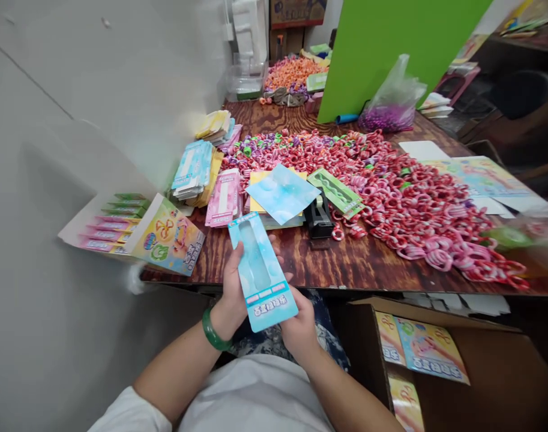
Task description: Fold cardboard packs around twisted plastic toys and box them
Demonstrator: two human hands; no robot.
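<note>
A flat blue windowed box [262, 273] is held tilted between both hands, over the table's front edge. My left hand [234, 282], with a green bangle at the wrist, grips its left side, thumb on the front and fingers behind. Its lower right corner is pinched by my right hand [299, 324]. Just beyond lies a square blue sheet [284, 193] on a yellow card. Beside that sheet is a black stapler-like device [319, 219], partly covered. A green windowed box [337, 192] with a twisted piece inside leans against the pile of red, pink and white rings [391, 198].
Stacks of blue boxes [192, 168] and pink boxes [224, 198] stand at left. A display carton [165, 237] with several packs juts over the left edge. An open cardboard box [494, 354] sits below right. A green panel [391, 48] rises behind, near a plastic bag [393, 102].
</note>
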